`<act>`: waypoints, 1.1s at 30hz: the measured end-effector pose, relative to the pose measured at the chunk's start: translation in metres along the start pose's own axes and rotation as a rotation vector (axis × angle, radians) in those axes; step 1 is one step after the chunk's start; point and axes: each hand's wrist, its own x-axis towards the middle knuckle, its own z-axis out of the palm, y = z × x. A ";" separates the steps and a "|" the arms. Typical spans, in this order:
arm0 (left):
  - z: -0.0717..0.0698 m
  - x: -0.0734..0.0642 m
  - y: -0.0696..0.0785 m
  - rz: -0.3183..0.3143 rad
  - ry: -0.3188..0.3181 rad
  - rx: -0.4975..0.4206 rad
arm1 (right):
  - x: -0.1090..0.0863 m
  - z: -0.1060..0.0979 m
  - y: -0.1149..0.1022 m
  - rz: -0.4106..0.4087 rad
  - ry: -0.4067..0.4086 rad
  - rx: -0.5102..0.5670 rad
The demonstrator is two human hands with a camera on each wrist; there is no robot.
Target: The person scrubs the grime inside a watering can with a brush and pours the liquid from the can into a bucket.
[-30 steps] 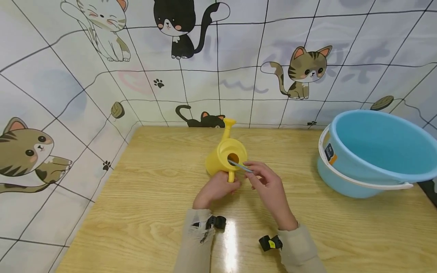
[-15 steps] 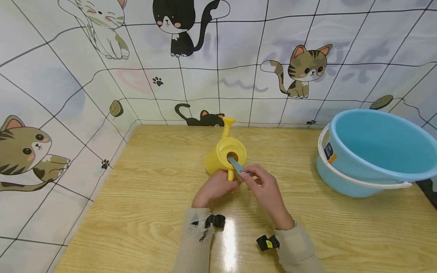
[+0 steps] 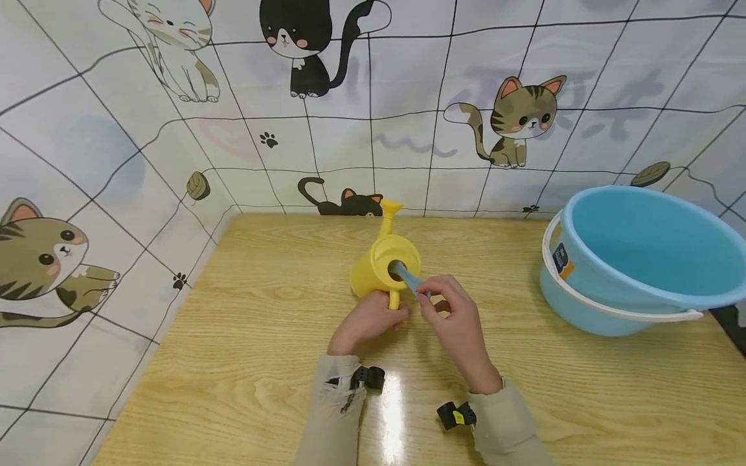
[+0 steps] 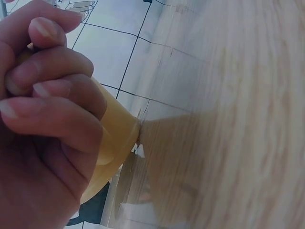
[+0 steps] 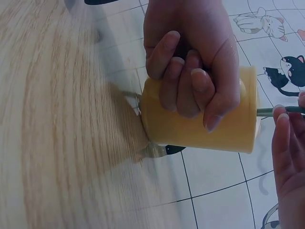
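Observation:
A yellow watering can (image 3: 364, 277) stands on the wooden table, its spout toward the wall and its handle toward me. My left hand (image 3: 370, 322) grips the handle with curled fingers, which the left wrist view shows close against the can's wall (image 4: 116, 129). My right hand (image 3: 460, 323) pinches a slim blue-grey stick-like tool (image 3: 410, 279) between thumb and fingers. Its far end goes into the round hole in the can's top and is hidden inside. In the right wrist view the tool (image 5: 265, 112) shows as a thin strip at the can's top edge.
A large light-blue bucket (image 3: 606, 323) with a white handle stands at the right of the table (image 3: 245, 388). Behind and to the left hangs a white wall covering (image 3: 408, 142) with grid lines and cartoon cats.
The tool in my right hand has swung and turned from its thin edge to a broader face, its end still in the can's hole. The left hand and the can stay in place.

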 end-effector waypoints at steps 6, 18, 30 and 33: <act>0.000 -0.001 -0.001 0.016 -0.018 -0.030 | -0.002 0.005 0.003 -0.064 -0.056 0.060; -0.001 -0.001 0.000 0.048 -0.021 0.014 | -0.006 0.009 0.015 -0.141 -0.103 0.120; -0.001 -0.001 0.000 -0.002 -0.028 -0.043 | -0.004 0.004 -0.007 -0.075 -0.078 0.179; -0.002 -0.002 0.000 -0.016 -0.030 -0.061 | -0.004 0.007 0.010 -0.047 -0.080 0.185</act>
